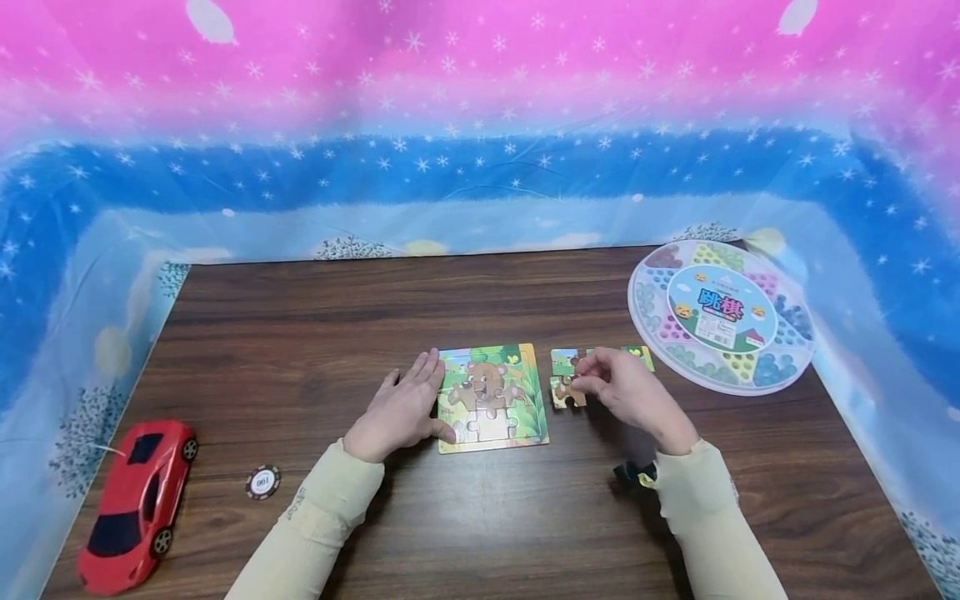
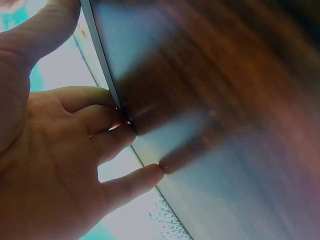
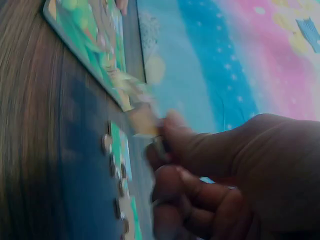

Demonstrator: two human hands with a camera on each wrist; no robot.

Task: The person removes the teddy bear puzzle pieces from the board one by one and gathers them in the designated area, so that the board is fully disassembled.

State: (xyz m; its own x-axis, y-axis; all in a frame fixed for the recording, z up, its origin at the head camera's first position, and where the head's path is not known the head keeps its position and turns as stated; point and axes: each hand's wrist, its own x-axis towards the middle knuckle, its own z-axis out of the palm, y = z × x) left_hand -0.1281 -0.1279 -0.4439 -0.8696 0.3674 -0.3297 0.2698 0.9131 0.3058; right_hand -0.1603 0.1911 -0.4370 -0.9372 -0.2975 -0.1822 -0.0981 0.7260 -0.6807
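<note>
A bear jigsaw puzzle in its tray lies mid-table, with a pale bare patch at its lower middle. Along its left edge rests my left hand, fingers straight and thumb at the lower corner; the left wrist view shows those fingers at the table surface. My right hand is just right of the tray. Between thumb and fingertips it pinches a puzzle piece, blurred in the right wrist view. More puzzle pieces lie in a row beneath and beside that hand, partly hidden by it.
A round Chinese checkers set sits at the back right. To the left are a red toy car and a poker chip. A small black object lies by the right sleeve. A patterned cloth borders the table.
</note>
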